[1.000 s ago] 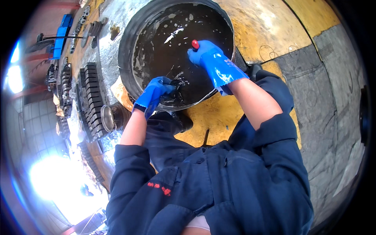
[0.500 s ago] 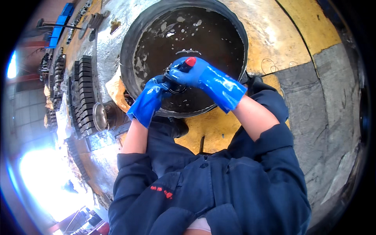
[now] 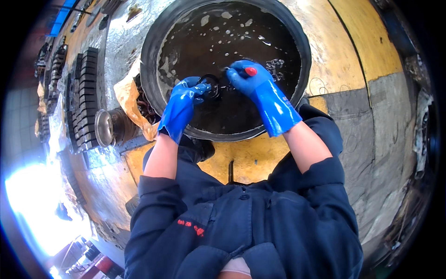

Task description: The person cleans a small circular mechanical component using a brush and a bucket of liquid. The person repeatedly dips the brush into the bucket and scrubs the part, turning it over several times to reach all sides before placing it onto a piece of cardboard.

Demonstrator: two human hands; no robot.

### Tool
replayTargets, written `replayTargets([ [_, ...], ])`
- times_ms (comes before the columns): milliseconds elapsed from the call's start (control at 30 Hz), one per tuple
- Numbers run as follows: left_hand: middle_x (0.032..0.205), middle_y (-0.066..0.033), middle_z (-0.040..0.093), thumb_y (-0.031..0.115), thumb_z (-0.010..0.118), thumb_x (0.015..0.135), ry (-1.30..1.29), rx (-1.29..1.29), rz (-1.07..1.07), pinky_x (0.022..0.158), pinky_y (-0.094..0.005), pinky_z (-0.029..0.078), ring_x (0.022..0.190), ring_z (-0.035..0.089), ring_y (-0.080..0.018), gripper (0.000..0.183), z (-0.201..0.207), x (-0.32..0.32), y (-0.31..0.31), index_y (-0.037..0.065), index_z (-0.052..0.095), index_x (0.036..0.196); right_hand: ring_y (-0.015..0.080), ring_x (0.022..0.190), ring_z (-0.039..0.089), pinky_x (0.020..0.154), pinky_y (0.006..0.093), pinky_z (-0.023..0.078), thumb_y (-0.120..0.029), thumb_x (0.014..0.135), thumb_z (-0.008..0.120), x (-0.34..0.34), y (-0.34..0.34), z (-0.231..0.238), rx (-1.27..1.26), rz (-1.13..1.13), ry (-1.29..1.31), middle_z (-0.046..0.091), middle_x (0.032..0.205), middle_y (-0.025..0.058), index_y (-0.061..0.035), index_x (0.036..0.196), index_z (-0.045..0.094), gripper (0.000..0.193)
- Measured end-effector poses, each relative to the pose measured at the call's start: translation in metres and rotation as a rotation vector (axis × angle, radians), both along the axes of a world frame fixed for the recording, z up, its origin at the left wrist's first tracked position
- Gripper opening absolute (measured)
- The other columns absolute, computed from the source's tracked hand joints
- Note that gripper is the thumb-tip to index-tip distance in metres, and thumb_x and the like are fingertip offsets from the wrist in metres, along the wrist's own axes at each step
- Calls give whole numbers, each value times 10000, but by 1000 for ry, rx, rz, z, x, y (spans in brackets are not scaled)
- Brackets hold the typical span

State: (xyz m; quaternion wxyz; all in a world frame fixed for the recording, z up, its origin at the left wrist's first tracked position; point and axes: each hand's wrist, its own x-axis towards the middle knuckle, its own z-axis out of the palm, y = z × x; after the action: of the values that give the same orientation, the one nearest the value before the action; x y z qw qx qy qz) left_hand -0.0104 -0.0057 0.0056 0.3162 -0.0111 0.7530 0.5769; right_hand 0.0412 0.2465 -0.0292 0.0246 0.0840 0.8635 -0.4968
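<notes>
A large round dark basin (image 3: pixel 149 88) holds murky dark liquid with pale flecks of foam. Over it, my left hand (image 3: pixel 186 95), in a blue rubber glove, grips a wet black ring-shaped part (image 3: pixel 216 87) at its left side. My right hand (image 3: pixel 253 83), gloved the same, is closed around a tool whose red handle end (image 3: pixel 251 71) sticks out; the rest of the tool is mostly hidden by the fingers. A gap separates the right hand from the ring. Ripples show in the liquid just beyond the right hand.
Left of the basin lie a tan crumpled wrapper (image 3: pixel 126 95), a metal cylinder (image 3: pixel 104 128) and a row of black blocks (image 3: pixel 88 93). Yellow-painted floor (image 3: pixel 344 42) and grey matting (image 3: pixel 353 121) extend to the right. My knees flank the basin's near side.
My hands, together at the ring before, are now apart: the right has moved right with the red-ended tool. The left still holds the ring. The view has shifted slightly.
</notes>
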Motion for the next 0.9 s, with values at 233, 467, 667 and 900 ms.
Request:
replayTargets([
  [233, 1208, -73, 834, 254, 743, 1048, 9, 103, -68, 956, -340, 571, 1101, 766, -172, 341, 9, 0, -4, 47, 788, 1316, 359, 1071, 775, 909, 503, 626, -468, 1011, 724, 0, -22, 11, 184, 99, 296, 825, 1096, 63, -230, 1119, 821, 279],
  [467, 1170, -71, 836, 205, 775, 1032, 27, 27, -17, 921, -331, 571, 1073, 769, -172, 355, -9, -5, -11, 26, 768, 1339, 358, 1116, 773, 980, 457, 623, -475, 1021, 694, 3, -14, 18, 10, 138, 154, 826, 1165, 83, -194, 1164, 820, 340],
  [667, 1165, -75, 832, 194, 826, 1016, 55, 111, 65, 926, -309, 578, 1048, 768, -164, 358, -2, 1, 6, 12, 783, 1321, 366, 1020, 790, 910, 457, 636, -447, 995, 747, -2, -13, 16, 104, 55, 76, 832, 1101, 104, -180, 1138, 830, 314],
  [900, 1170, -94, 820, 193, 849, 1020, 242, 51, 121, 981, -315, 591, 1059, 757, -164, 394, -18, -1, 11, -29, 767, 1336, 257, 963, 793, 876, 410, 596, -464, 1006, 716, 1, -10, 11, -330, -92, -415, 840, 1009, 126, -57, 1149, 834, 447],
])
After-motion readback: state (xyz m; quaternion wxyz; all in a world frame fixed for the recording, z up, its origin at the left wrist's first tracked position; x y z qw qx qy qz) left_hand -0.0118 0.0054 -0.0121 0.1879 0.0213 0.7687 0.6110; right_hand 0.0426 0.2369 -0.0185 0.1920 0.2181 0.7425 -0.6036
